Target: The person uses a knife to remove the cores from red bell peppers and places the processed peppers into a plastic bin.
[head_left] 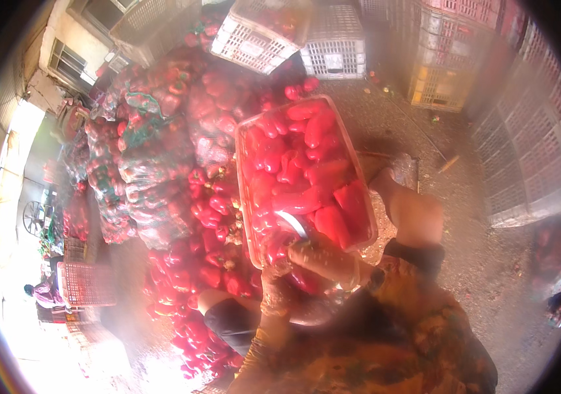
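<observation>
My left hand [276, 286] is closed around a red bell pepper [276, 248] at the near edge of a shallow plastic crate. My right hand [325, 260] meets it from the right, its fingers closed on a knife whose pale, curved blade [292, 224] shows just above the pepper. The knife's handle is hidden in the hand. Glossy red peppers [293, 161] fill the crate [241, 197], which stands just beyond my hands, between my knees. A blurry haze over the picture hides the finer detail of my fingers.
Loose red peppers [208, 217] lie on the floor to the left, beside stacked mesh sacks [152, 171] of peppers. White crates [334, 49] stand at the back, and more crates [530, 157] are stacked at right. A stick [448, 164] lies on the floor. Far left, a person [47, 294] is near a red crate [86, 284].
</observation>
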A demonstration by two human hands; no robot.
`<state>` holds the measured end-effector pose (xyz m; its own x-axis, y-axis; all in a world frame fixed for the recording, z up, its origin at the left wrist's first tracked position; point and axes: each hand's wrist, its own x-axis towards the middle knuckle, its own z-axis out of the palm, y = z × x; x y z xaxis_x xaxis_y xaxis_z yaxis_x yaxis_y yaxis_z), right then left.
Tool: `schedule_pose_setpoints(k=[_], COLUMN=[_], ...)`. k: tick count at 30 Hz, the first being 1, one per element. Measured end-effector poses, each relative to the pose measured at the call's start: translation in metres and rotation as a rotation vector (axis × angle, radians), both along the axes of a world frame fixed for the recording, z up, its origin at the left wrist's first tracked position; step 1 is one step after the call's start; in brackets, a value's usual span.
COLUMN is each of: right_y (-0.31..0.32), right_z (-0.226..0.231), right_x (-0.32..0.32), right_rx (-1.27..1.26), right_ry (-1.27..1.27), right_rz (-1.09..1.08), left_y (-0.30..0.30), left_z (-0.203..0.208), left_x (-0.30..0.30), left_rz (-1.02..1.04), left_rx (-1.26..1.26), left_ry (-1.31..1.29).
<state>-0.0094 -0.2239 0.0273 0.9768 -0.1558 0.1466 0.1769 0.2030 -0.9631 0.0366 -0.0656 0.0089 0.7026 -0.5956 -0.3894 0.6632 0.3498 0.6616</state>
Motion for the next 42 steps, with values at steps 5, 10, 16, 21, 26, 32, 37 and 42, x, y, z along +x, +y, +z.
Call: schedule_pose_setpoints(k=[5, 10, 16, 21, 26, 32, 37, 42], right_y=[-0.042, -0.061, -0.054, -0.062, -0.069, -0.067, -0.066, -0.067], right_z=[-0.065, 0.011, 0.003, 0.002, 0.013, 0.016, 0.039, 0.055], right_x=[0.018, 0.017, 0.006, 0.014, 0.024, 0.03, 0.027, 0.027], right_rx=[0.572, 0.514, 0.667, 0.54, 0.491, 0.462, 0.377, 0.178], right_ry=[-0.05, 0.107, 0.307, 0.404, 0.44, 0.4, 0.345, 0.26], right_rz=[-0.103, -0.454, -0.515, -0.568, -0.604, -0.545, -0.552, -0.485], left_y=[-0.029, -0.033, -0.132, -0.178, -0.186, -0.181, -0.189, -0.151], left_z=[0.006, -0.013, -0.034, -0.102, -0.098, -0.078, -0.068, -0.081], left_x=[0.055, 0.263, 0.402, 0.366, 0.366, 0.369, 0.366, 0.388], left_rz=[0.171, 0.164, -0.06, -0.324, -0.406, -0.453, -0.497, -0.165], left_rx=[0.09, 0.406, 1.211, 1.805, 1.795, 1.894, 1.707, 1.655], left_ry=[-0.161, -0.752, -1.031, -1.335, -1.378, -1.513, -1.605, -1.459])
